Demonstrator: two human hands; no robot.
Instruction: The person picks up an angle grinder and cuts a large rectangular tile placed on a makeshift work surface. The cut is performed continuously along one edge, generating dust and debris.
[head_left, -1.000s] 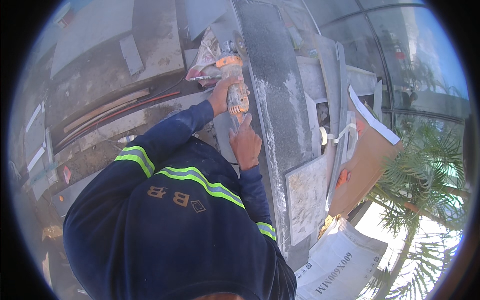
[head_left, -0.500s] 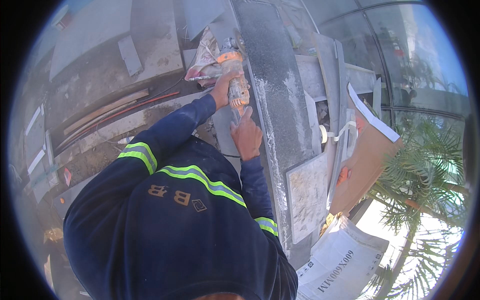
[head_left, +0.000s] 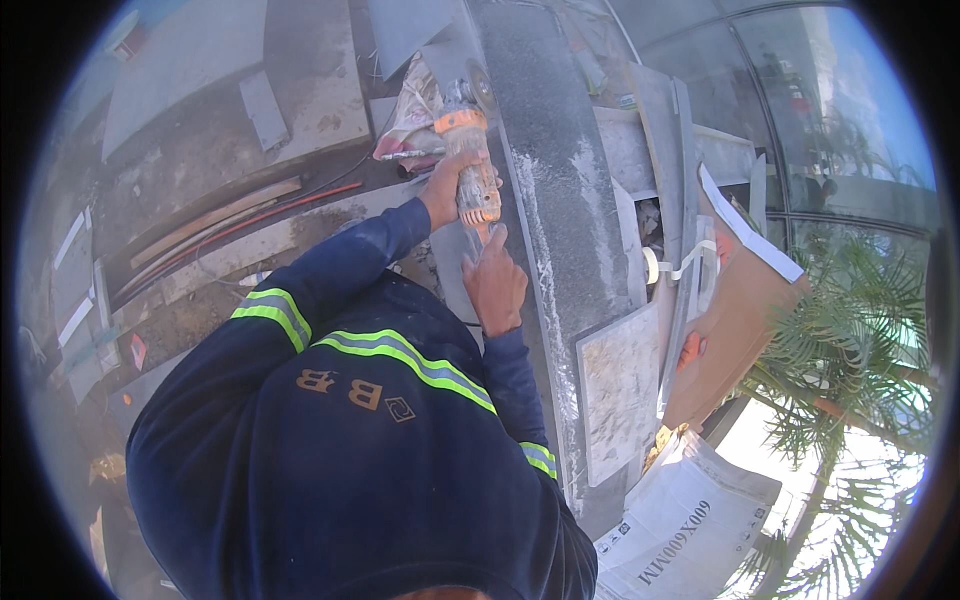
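A dusty orange-and-grey angle grinder (head_left: 464, 125) points away from me, its round disc (head_left: 481, 88) at the left edge of a long dark grey stone slab (head_left: 560, 190). My left hand (head_left: 447, 188) is wrapped round the grinder's body from the left. Farther back, my right hand (head_left: 495, 287) closes round its narrow rear end, the index finger lying along it. Part of that rear grip is hidden by the fingers. Whitish dust streaks the slab's top and near edge. Whether the disc touches the stone I cannot tell.
A crumpled plastic bag (head_left: 415, 115) lies left of the grinder. Beyond my left arm are wooden strips (head_left: 215, 220) and an orange rod (head_left: 290, 207). On the right stand a rough pale tile (head_left: 618, 395), leaning grey strips (head_left: 682, 210), a cardboard sheet (head_left: 735, 300) and palm fronds (head_left: 850, 320).
The grinder has turned slightly, so its disc shows rounder at the slab's edge. My right hand has shifted a little toward me and to the right. Both hands keep their hold.
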